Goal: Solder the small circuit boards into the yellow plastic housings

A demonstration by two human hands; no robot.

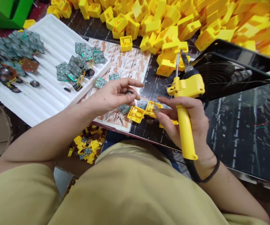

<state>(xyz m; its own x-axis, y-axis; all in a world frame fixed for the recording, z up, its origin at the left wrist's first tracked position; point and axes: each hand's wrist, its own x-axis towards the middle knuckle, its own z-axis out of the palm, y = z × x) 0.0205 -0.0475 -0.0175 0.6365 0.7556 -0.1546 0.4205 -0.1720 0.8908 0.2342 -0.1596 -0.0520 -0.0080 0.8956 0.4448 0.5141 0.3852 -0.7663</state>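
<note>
My left hand [118, 93] is closed on a small round speaker [129, 92], mostly hidden by the fingers. A thin reddish wire [146, 99] runs from there toward my right hand [193, 120]. That hand is wrapped round the handle of a yellow soldering gun [187, 134], whose tip points away from me. Its thumb and fingertips are close together by the wire's end; what they pinch is too small to make out. Below the hands lie an open yellow plastic case [136, 114] and another case half [151, 108]. A green circuit board [124, 108] lies beside them.
A big heap of yellow cases [149, 18] covers the back. On the left, a white foam sheet [57, 34] carries circuit boards and speakers. A black fan [228, 72] stands at the right. Below the table edge is a box of yellow parts [90, 145].
</note>
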